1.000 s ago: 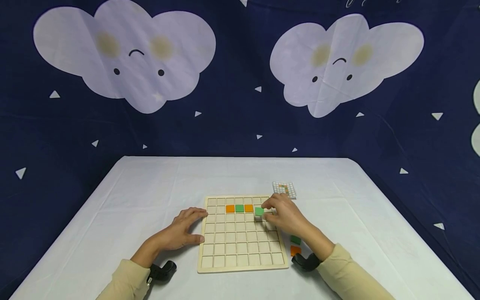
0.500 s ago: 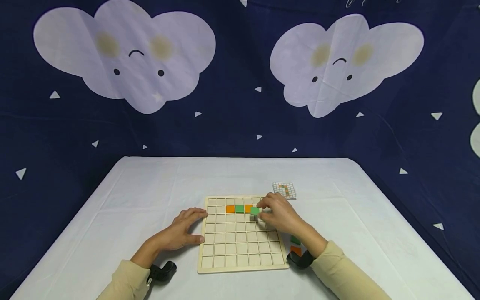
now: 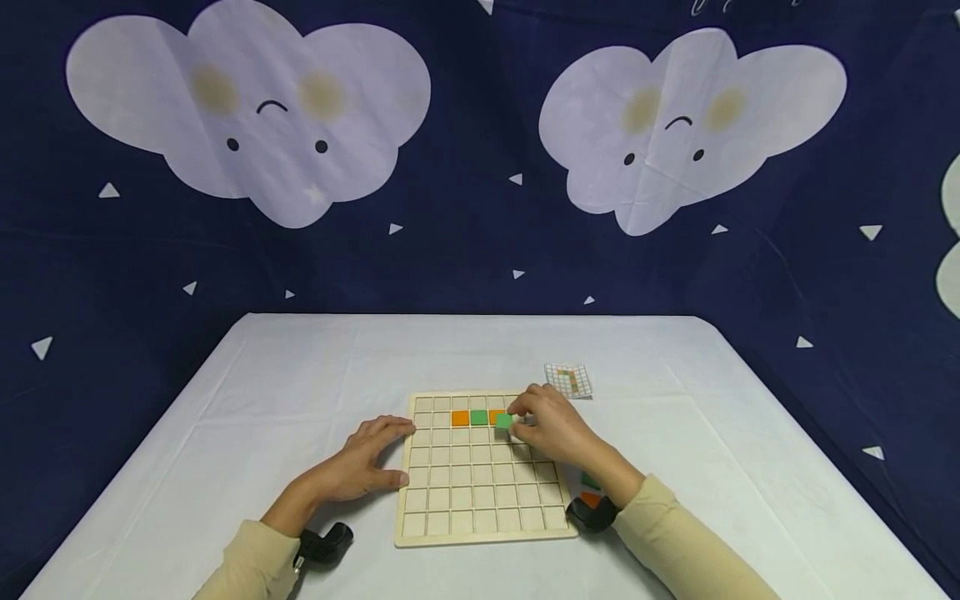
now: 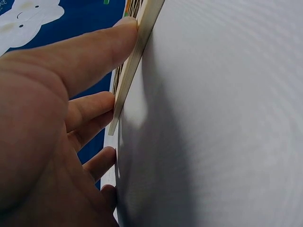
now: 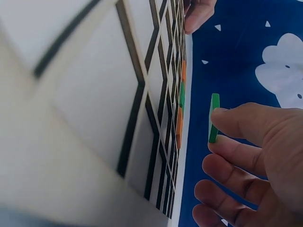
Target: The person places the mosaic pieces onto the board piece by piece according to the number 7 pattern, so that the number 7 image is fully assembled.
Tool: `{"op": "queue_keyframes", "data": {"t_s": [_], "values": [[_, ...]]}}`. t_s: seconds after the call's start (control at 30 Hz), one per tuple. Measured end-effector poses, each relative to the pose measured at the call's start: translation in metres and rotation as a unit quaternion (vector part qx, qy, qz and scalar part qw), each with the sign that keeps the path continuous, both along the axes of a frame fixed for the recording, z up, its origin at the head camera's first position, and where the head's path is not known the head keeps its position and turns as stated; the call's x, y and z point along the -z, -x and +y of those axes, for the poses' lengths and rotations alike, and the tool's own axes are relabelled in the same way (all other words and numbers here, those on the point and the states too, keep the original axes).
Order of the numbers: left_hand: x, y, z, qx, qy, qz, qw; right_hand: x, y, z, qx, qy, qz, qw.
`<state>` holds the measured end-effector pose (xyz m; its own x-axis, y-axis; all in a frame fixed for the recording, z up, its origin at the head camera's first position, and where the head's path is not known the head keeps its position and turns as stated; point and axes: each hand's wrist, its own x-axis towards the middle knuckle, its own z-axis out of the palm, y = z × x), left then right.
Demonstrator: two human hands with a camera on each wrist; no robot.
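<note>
A pale wooden grid board (image 3: 480,498) lies on the white table. In its second row from the back sit an orange tile (image 3: 460,418), a green tile (image 3: 479,417) and another orange tile (image 3: 493,414). My right hand (image 3: 552,427) pinches a green square tile (image 5: 215,118) between thumb and index finger. The right wrist view shows this tile held apart from the board, above it; in the head view it partly covers the right orange tile. My left hand (image 3: 360,462), fingers extended, touches the board's left edge with thumb and fingertips.
A small card printed with a coloured grid (image 3: 568,380) lies behind the board's right corner. Beside the board's right edge, a loose green tile (image 3: 590,481) and a loose orange tile (image 3: 591,499) are partly hidden by the right forearm and its black wrist mount (image 3: 592,515).
My right hand has moved left with the green tile, from right of the orange tile to partly in front of it. The left hand stays on the board's edge.
</note>
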<state>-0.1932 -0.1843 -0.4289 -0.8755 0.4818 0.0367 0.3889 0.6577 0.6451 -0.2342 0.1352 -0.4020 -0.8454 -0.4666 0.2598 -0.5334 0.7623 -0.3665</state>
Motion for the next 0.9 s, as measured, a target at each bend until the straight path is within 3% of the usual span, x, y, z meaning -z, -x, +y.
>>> {"op": "queue_keyframes", "data": {"t_s": [0.67,0.9], "values": [[-0.0013,0.0000,-0.0007,0.000,-0.001,0.002,1.0000,0.0044,0.0045,-0.0051,-0.008,-0.021,-0.038,0.9990],[0.0000,0.0005,-0.0007,0.002,-0.002,0.002,1.0000,0.0079,0.0063,-0.0073,-0.020,-0.042,-0.027,0.9986]]}}
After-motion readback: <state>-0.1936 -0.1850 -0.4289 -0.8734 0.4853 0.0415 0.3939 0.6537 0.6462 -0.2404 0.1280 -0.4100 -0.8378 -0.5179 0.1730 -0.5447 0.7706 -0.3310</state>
